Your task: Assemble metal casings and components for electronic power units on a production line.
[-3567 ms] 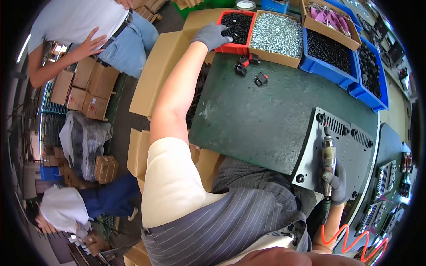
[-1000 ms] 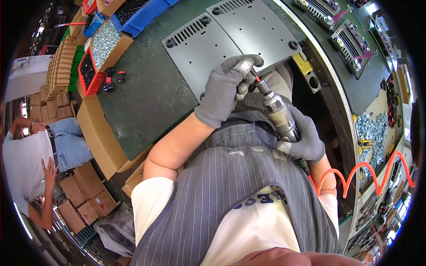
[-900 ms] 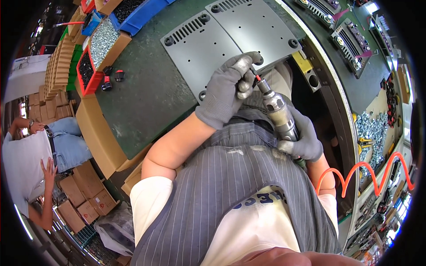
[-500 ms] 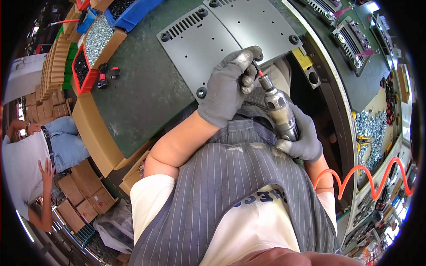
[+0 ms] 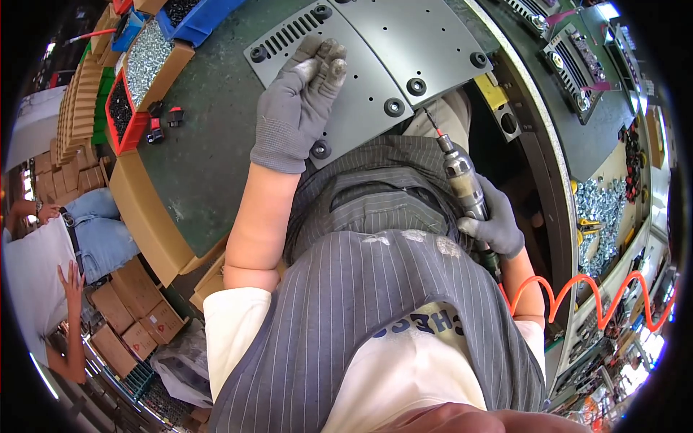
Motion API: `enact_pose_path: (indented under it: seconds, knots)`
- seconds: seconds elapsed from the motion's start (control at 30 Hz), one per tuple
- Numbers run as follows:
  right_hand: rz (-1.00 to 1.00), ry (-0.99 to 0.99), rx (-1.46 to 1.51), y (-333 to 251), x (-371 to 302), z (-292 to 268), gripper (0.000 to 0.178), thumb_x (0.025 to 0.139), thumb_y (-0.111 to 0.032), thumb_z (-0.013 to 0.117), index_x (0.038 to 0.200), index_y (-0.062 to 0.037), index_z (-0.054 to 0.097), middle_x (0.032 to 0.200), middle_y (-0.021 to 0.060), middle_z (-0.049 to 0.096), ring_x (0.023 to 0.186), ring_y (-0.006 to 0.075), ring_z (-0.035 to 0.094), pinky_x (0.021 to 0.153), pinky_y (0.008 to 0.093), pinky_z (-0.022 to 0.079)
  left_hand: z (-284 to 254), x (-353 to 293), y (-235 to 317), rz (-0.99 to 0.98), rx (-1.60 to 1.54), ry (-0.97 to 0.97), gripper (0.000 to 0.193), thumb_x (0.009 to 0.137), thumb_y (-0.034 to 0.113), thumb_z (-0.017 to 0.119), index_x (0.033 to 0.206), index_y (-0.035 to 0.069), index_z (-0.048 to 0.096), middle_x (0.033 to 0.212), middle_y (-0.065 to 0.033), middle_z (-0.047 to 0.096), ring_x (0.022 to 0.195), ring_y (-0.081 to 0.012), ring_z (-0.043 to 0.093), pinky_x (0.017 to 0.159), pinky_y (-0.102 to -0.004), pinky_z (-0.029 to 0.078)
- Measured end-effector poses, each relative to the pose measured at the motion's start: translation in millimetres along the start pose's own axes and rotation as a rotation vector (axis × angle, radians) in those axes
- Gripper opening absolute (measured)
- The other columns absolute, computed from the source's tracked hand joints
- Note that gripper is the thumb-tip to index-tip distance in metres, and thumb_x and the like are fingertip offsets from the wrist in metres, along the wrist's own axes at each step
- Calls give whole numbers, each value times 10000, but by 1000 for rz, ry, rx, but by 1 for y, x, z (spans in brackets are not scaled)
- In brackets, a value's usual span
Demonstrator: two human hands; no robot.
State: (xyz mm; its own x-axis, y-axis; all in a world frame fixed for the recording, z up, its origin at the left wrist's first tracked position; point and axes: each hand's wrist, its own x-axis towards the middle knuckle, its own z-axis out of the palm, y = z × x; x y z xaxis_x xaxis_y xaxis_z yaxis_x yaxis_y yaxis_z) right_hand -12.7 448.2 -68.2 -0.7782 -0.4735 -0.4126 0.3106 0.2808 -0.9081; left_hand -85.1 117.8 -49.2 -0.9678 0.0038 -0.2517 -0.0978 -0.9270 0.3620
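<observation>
My gloved left hand is over the left grey metal plate, its fingers loosely bent and apart, with nothing visible in them. My gloved right hand is closed round an air screwdriver, whose thin bit points up beside the plates' near corner. The right metal plate lies against the left one on the bench. Black round rubber feet sit near their corners, among them one foot on the left plate and another foot on the right plate. A foot shows below my left wrist.
Small bins stand at the far left: a red bin of black parts, a carton of silvery screws and a blue bin. An orange coiled air hose stretches off to the right. A person stands at the left by stacked cartons.
My left hand has let go near the screwdriver's tip and moved left over the plate. The screwdriver has drawn slightly back from the plates, uncovering two rubber feet at the near corners.
</observation>
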Motion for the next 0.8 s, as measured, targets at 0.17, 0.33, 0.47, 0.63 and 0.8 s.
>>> enact_pose_path:
  seconds: [0.17, 0.33, 0.47, 0.63, 0.8]
  knots:
    - [5, -11, 36, 3, 8, 3, 785, 587, -330, 781, 1213, 36, 481, 945, 52, 565, 844, 123, 498, 800, 265, 411, -18, 2, 8, -17, 113, -104, 304, 961, 76, 355, 1212, -50, 473, 1058, -191, 584, 947, -265, 621, 783, -348, 569]
    - [29, -18, 83, 4, 8, 4, 786, 586, -321, 783, 1220, 32, 480, 953, 47, 560, 851, 117, 495, 803, 259, 407, -22, 3, 7, -15, 168, -25, 304, 943, 45, 357, 1206, -48, 478, 1056, -184, 590, 873, -235, 628, 715, -322, 571]
    - [15, -7, 94, 6, 8, 5, 781, 584, -309, 783, 1221, 28, 482, 953, 38, 558, 847, 114, 490, 799, 253, 405, -21, 3, 6, -8, 188, 46, 305, 917, 4, 359, 1190, -44, 487, 1061, -181, 590, 853, -228, 625, 701, -314, 565]
    - [15, 18, 136, 0, 9, 10, 752, 580, -298, 783, 1196, 23, 495, 927, 23, 552, 827, 109, 481, 790, 250, 404, -21, 3, 3, 16, 199, 21, 287, 936, 36, 373, 1187, -25, 497, 1033, -166, 594, 843, -224, 624, 687, -311, 557]
    - [9, 24, -28, 1, 9, 8, 744, 588, -270, 778, 1209, 15, 486, 942, 51, 586, 832, 122, 527, 791, 259, 426, -23, 3, 3, 23, 197, -12, 267, 956, 85, 396, 1179, -5, 510, 991, -146, 595, 832, -217, 622, 680, -307, 553]
